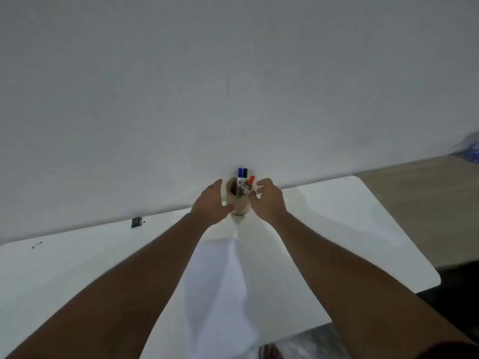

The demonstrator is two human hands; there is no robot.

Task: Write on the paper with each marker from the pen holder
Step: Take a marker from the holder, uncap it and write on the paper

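A tan cylindrical pen holder (pixel 239 203) stands at the far edge of the white table (pixel 77 268), against the wall. It holds a blue-capped marker (pixel 239 175), a black-capped marker (pixel 244 176) and a red-capped marker (pixel 250 181). My left hand (pixel 211 202) is at the holder's left side, thumb touching it, fingers spread. My right hand (pixel 268 199) is at its right side, fingers curled close to the red marker; whether they touch it cannot be told. A white sheet of paper (pixel 220 294) lies between my forearms, reaching toward the near edge.
A small black object (pixel 136 222) sits at the table's far edge on the left, with a few dark specks (pixel 36 245) further left. A plain white wall (pixel 233 86) rises behind the table. Brown floor (pixel 420 203) shows to the right.
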